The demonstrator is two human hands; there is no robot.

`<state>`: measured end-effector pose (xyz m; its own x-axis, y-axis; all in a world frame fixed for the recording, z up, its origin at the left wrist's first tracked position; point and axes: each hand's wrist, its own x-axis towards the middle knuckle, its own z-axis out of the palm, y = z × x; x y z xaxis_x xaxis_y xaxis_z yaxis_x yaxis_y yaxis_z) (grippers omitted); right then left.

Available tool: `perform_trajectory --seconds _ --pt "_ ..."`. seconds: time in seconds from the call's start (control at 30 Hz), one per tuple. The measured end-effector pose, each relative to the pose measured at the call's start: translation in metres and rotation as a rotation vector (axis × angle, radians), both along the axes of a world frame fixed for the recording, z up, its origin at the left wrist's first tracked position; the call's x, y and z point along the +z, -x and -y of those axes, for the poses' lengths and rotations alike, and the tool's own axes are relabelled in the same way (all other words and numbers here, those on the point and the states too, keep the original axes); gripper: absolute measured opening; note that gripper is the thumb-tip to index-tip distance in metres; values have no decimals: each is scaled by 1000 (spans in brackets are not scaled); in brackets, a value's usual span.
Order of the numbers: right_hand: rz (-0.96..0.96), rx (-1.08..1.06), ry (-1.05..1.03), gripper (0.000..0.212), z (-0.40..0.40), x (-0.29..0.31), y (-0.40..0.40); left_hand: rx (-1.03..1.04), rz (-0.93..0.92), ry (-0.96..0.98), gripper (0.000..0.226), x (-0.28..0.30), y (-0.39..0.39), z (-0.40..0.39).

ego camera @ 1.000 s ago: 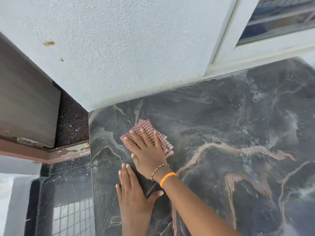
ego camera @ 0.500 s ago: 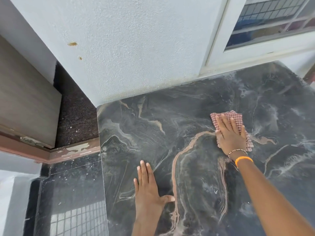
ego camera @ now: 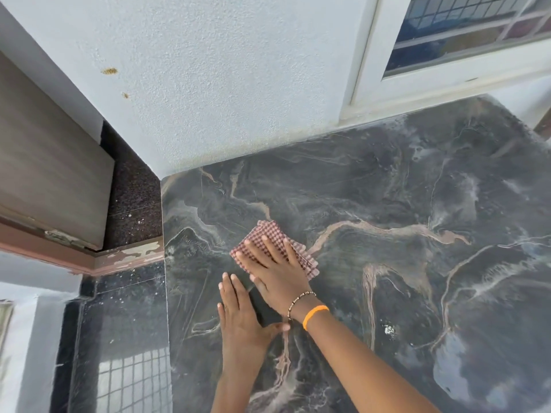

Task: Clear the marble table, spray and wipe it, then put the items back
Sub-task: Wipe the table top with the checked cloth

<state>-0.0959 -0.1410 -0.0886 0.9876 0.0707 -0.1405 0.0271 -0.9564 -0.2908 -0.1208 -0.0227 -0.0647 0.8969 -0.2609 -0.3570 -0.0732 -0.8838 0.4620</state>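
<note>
The dark marble table point(ego camera: 402, 189) with tan veins fills the right and middle of the view. A folded red-and-white checked cloth point(ego camera: 269, 235) lies on its left part. My right hand point(ego camera: 275, 271) presses flat on the cloth with the fingers spread, an orange band and a bead bracelet on the wrist. Just below it, my left hand point(ego camera: 241, 317) rests palm-down on the bare marble near the table's left edge, holding nothing.
A white textured wall point(ego camera: 223, 84) runs along the table's far edge, with a white window frame point(ego camera: 366, 55) at upper right. Left of the table are a wooden door point(ego camera: 50, 174), a dark speckled threshold point(ego camera: 134, 204) and glossy black floor tiles point(ego camera: 119, 338).
My right hand swept the cloth from the table's left out to the right, then back left next to my left hand. The left hand stayed planted on the marble.
</note>
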Motion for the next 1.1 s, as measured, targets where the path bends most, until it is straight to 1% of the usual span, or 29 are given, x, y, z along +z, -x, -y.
perform_trajectory --seconds 0.07,0.13,0.23,0.3,0.37,0.47,0.53,0.6,0.63,0.67,0.7,0.8,0.87,0.93,1.0,1.03,1.1 --pt "27 81 20 51 26 -3 26 -1 -1 -5 133 1 6 18" --pt "41 44 58 50 68 -3 48 -64 -10 -26 130 1 14 47" --pt "-5 -132 95 51 157 -4 69 -189 2 -47 125 -1 23 104" --pt "-24 -283 120 51 224 -5 83 -257 -36 -34 125 0 26 140" --pt "-29 -446 129 49 292 -6 96 -254 -68 -32 125 0 27 173" --pt "-64 -651 91 49 370 -4 113 -213 -105 -144 128 -3 26 208" --pt "-62 -799 76 49 380 -6 122 -198 -105 -220 130 -5 27 216" --pt "-34 -915 55 50 357 -10 124 -171 -112 -222 131 -9 28 216" --pt "-19 -931 35 51 341 -10 121 -159 -116 -210 130 -10 29 216" --pt "-4 -899 17 52 318 -9 117 -156 -113 -201 130 -10 29 215" --pt "15 -816 14 55 298 -6 110 -156 -107 -201 130 -10 29 215" --pt "57 -439 42 58 241 -2 80 -148 -86 -220 130 -11 29 216" --pt "73 -218 29 57 222 0 53 -109 -73 -201 130 -11 29 218" --pt "64 -45 20 54 226 -1 23 -59 -62 -171 128 -11 26 221" --pt "71 22 21 54 251 -4 -2 -39 -30 -145 126 -10 20 225" --pt "79 1 34 54 269 -6 -11 -40 -10 -131 124 -9 16 227" --pt "95 -126 67 55 310 -9 -22 -62 13 -127 120 -8 5 234"
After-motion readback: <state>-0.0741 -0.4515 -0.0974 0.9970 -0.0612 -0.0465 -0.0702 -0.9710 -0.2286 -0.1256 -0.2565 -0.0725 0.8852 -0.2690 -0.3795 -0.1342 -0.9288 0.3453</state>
